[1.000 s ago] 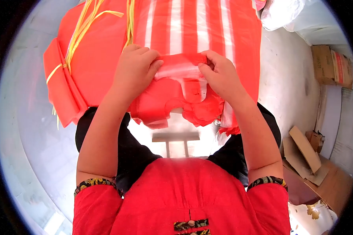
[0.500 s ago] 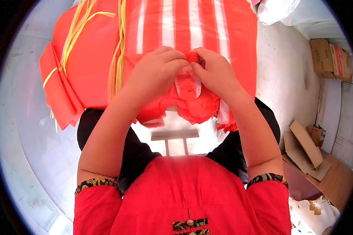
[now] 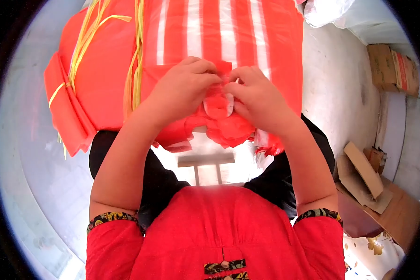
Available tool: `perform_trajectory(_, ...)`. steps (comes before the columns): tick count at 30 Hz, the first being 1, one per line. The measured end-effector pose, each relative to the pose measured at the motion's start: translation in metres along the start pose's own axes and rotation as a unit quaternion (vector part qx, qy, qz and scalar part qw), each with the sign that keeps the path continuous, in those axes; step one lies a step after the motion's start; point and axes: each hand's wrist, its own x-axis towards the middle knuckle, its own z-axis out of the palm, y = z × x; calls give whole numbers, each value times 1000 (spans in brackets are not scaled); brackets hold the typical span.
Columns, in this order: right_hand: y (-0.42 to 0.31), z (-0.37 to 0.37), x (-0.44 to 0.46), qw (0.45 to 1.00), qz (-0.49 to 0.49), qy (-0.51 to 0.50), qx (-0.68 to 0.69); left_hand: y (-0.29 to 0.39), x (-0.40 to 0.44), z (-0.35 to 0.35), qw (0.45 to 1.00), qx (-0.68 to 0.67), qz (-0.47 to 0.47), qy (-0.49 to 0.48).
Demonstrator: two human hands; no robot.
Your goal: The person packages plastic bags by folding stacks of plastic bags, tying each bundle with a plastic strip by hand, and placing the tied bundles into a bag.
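In the head view my left hand (image 3: 186, 88) has its fingers bent and pinched on a thin, crumpled piece of red plastic film (image 3: 224, 68). Close beside it, my right hand (image 3: 259, 98) is curled with thumb and forefinger near each other at the same film, a small bright gap showing between them. The fingertips are partly hidden. Under both hands lies a red-and-white striped plastic sheet (image 3: 210, 32). Its near edge is bunched into ruffled red folds (image 3: 231, 130) that hang over my lap.
Yellow strips (image 3: 137, 70) hang across the red plastic at left, beside a folded red bundle (image 3: 65, 102) tied with a yellow strip. Cardboard boxes (image 3: 392, 70) stand at far right, with open cardboard (image 3: 364, 172) lower down. A white plastic bag (image 3: 326, 10) is at top right.
My right hand has shifted slightly right and down, apart from the left fingertips. A red flap of film now stands up between the hands. The view has moved a little.
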Motion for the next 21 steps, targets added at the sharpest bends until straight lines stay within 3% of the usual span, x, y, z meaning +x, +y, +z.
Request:
perform_trajectory(3, -2, 4, 0, 998, -54, 12, -10, 1, 1, -3, 1000, -15, -12, -19)
perform_trajectory(9, 1, 8, 1, 993, 33, 101, 57, 3, 1, -17, 996, -65, -28, -59)
perform_trajectory(15, 2, 3, 7, 982, 102, 57, 151, 5, 1, -6, 997, -67, -47, -15)
perform_trajectory(21, 28, -33, -1, 905, 258, 223, 254, -1, 2, -2, 978, -168, -125, -5)
